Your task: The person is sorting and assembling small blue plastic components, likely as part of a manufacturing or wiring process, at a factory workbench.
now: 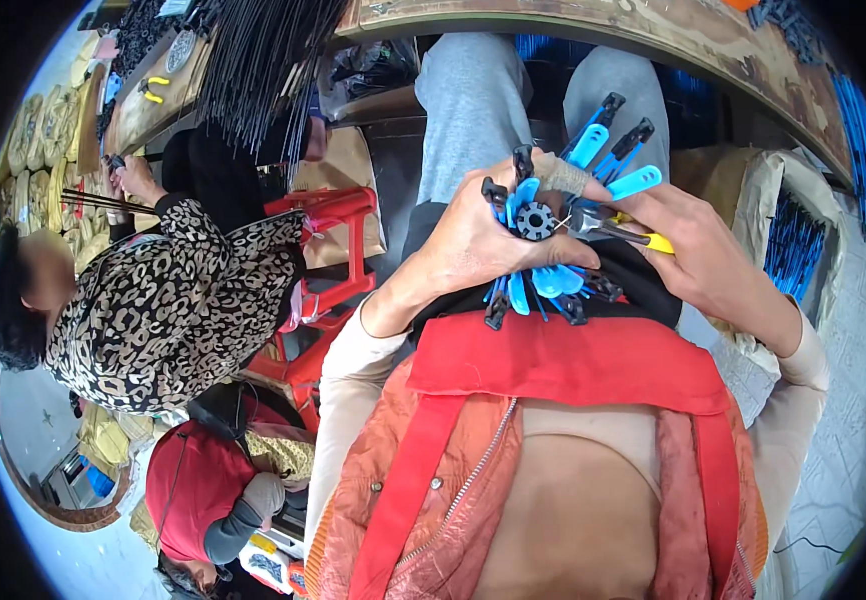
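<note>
Wooden bench [603, 22] ahead. Left hand [468, 235] clamped round blue-and-black bundle [558, 282], round hub [535, 221] facing up; right hand [705, 255] closed on yellow-handled pliers [623, 233], long axis crosswise, nose leftward, just beside hub.

One black hub [535, 221], two pliers [608, 229] [155, 90]

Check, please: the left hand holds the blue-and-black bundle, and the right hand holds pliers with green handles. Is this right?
Not green: the head view shows yellow handles on the pliers. The left hand does hold the bundle, the right hand the pliers.
</note>
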A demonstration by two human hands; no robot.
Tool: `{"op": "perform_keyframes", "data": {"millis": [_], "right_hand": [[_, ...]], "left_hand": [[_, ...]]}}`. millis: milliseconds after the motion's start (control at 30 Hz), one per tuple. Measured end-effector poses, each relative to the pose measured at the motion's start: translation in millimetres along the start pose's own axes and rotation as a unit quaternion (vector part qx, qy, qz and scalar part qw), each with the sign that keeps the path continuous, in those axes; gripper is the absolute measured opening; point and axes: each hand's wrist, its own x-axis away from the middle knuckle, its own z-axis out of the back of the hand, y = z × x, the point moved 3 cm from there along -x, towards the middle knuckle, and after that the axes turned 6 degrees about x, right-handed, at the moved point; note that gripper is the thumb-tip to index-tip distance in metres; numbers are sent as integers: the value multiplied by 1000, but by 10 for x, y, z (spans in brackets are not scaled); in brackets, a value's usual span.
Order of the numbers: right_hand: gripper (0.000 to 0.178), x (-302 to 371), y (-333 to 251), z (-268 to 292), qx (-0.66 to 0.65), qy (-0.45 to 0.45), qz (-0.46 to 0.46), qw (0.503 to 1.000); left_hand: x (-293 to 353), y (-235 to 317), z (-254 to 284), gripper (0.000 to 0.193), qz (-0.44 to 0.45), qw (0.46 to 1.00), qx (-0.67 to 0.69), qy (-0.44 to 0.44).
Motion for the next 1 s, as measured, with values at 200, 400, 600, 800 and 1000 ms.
{"op": "perform_keyframes", "data": {"millis": [200,400,600,800,1000], "right_hand": [[44,3,6,62,0,-46,-20,999],[38,35,-79,244,64,-70,-36,995],[36,31,-16,88,-6,-49,-30,998],[34,-8,-28,73,-14,-55,-36,998],[43,38,-69,269,128,-17,34,991]], "left_hand": [[-34,-41,7,47,-43,999,-19,-14],[-16,-37,38,38,20,999,21,-31],[-67,-31,23,36,45,998,40,-21],[-95,-51,34,33,35,999,30,-27],[-133,-39,67,39,50,997,61,-4]]}}
